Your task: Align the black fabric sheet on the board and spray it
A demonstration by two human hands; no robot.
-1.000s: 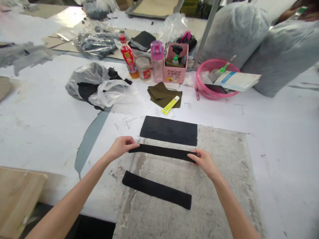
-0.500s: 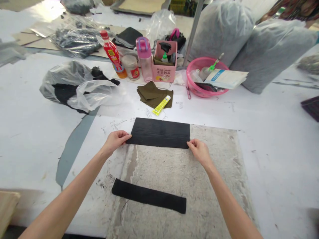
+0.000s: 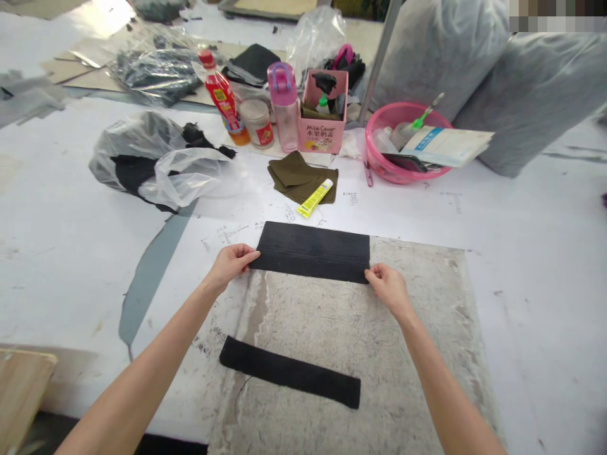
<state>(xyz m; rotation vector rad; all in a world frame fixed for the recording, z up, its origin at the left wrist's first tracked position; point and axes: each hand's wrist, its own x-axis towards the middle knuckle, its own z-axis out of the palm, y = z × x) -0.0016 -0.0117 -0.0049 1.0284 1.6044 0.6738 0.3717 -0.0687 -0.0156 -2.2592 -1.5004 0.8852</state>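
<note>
L hand (image 3: pixel 237 259) & R hand (image 3: pixel 386 285) grips pinch near corners of wide black clothlike rectangle (image 3: pixel 313 250), laid flat, prob. nearly done; narrow black clothlike strip (image 3: pixel 290 373), nearer wearer than grips, untouched.

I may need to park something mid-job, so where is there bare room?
Bare: the grey mottled sheet between the wide black panel and the nearer black strip; the white tabletop right of the sheet. Crowded: the panel's near corners, pinched by the left hand and right hand, and beyond it, with yellow tube, olive cloth and pink basin.
</note>
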